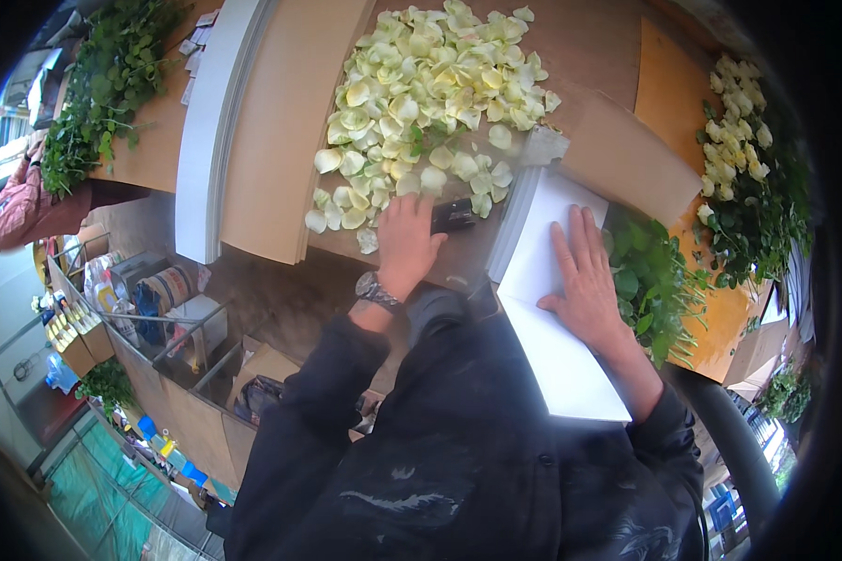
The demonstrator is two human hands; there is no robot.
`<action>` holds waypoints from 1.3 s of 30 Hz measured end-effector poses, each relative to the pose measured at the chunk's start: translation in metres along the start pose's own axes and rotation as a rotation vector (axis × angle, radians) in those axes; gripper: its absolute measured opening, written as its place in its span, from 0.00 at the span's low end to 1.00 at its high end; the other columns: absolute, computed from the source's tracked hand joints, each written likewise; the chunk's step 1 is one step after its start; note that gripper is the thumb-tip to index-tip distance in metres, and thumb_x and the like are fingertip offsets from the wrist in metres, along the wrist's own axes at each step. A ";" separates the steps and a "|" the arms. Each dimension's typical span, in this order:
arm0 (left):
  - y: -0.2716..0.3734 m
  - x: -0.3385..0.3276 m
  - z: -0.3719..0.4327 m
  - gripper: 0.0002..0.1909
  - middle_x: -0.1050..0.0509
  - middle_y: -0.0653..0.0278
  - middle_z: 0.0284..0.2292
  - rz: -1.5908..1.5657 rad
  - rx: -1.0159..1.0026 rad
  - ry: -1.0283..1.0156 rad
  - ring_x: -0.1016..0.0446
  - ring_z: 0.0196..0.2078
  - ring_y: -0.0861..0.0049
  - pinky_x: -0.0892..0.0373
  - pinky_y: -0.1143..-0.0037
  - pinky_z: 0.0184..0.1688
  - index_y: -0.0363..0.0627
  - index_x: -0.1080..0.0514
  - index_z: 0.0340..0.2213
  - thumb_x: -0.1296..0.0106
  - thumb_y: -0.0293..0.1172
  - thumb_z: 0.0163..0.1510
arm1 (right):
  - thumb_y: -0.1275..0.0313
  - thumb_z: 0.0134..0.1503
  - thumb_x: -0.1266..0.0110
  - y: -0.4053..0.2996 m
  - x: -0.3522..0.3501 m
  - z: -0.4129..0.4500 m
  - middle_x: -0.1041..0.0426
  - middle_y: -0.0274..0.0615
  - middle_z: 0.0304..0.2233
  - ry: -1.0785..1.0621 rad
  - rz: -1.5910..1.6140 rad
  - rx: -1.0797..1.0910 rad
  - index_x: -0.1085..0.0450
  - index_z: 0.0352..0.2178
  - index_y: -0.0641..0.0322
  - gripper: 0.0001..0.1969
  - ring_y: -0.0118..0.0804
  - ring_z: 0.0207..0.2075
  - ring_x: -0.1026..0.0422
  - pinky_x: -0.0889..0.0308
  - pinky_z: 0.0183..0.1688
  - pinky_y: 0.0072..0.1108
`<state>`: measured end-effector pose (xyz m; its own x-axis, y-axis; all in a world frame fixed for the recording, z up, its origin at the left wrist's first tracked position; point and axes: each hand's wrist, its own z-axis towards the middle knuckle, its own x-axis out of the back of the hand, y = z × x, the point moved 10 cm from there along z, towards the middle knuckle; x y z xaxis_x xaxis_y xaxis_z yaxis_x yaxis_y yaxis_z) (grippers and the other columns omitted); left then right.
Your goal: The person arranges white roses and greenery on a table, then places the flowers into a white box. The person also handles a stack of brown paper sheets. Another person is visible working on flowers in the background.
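My right hand (582,287) lies flat on a folded sheet of white card (554,350), thumb spread from the fingers. The sheet's crease runs just below the fingers, and its near part reaches toward my dark jacket. Beneath its far half is a stack of white sheets (516,221). My left hand (407,238), with a watch on the wrist, is at the table's near edge. A small black tool (454,215), perhaps a stapler, lies between its fingertips and thumb; whether they grip it is unclear. Pale yellow-green rose petals (428,91) are heaped just beyond.
Brown cardboard sheets (281,140) and stacked white sheets (214,140) lie left of the petals. Cut green stems (649,280) and white roses (733,140) are at right. A person (38,203) stands far left by leafy stems (105,84). A metal-framed bin (182,379) is below left.
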<state>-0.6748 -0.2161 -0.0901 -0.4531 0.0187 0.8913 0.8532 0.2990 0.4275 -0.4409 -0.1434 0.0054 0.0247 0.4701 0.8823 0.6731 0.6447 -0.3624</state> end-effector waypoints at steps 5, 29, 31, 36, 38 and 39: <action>0.004 -0.019 0.001 0.35 0.29 0.55 0.45 0.084 -0.002 -0.023 0.31 0.50 0.55 0.33 0.59 0.52 0.42 0.28 0.51 0.27 0.38 0.42 | 0.67 0.34 0.21 -0.002 -0.003 0.002 0.59 0.63 0.74 0.033 -0.024 -0.011 0.49 0.70 0.65 0.63 0.63 0.75 0.60 0.55 0.74 0.48; 0.050 0.057 -0.042 0.35 0.29 0.66 0.40 -0.109 -0.463 -0.052 0.31 0.47 0.63 0.42 0.53 0.65 0.59 0.25 0.54 0.33 0.28 0.41 | 0.69 0.35 0.22 -0.005 -0.003 0.003 0.59 0.65 0.73 0.016 -0.010 -0.050 0.49 0.70 0.68 0.61 0.64 0.75 0.61 0.57 0.75 0.48; 0.059 0.056 -0.043 0.35 0.29 0.67 0.40 -0.088 -0.507 -0.001 0.31 0.47 0.64 0.41 0.53 0.63 0.60 0.25 0.54 0.34 0.26 0.41 | 0.69 0.35 0.22 -0.005 -0.003 0.003 0.60 0.65 0.73 0.018 -0.004 -0.048 0.49 0.70 0.68 0.61 0.64 0.75 0.61 0.57 0.74 0.48; 0.080 0.051 -0.043 0.31 0.30 0.65 0.38 -0.056 -0.574 0.068 0.31 0.45 0.63 0.37 0.58 0.55 0.54 0.24 0.49 0.40 0.22 0.39 | 0.70 0.35 0.23 -0.005 -0.004 0.003 0.60 0.65 0.73 0.013 -0.005 -0.055 0.48 0.69 0.68 0.60 0.64 0.75 0.61 0.58 0.74 0.50; 0.076 0.044 -0.040 0.23 0.30 0.64 0.35 -0.023 -0.506 -0.001 0.30 0.42 0.63 0.36 0.62 0.49 0.50 0.26 0.42 0.42 0.21 0.39 | 0.70 0.35 0.22 -0.005 -0.004 0.004 0.60 0.65 0.73 0.011 -0.013 -0.058 0.48 0.69 0.68 0.60 0.64 0.75 0.61 0.58 0.74 0.50; 0.072 0.040 -0.039 0.20 0.30 0.64 0.33 -0.007 -0.467 -0.047 0.30 0.40 0.63 0.35 0.64 0.46 0.47 0.26 0.38 0.43 0.21 0.39 | 0.70 0.35 0.22 -0.005 -0.004 0.004 0.60 0.65 0.73 0.011 -0.016 -0.061 0.48 0.69 0.68 0.60 0.64 0.75 0.61 0.58 0.74 0.50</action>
<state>-0.6211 -0.2305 -0.0177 -0.4610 0.0646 0.8850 0.8704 -0.1615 0.4651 -0.4469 -0.1458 0.0027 0.0213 0.4527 0.8914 0.7170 0.6144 -0.3292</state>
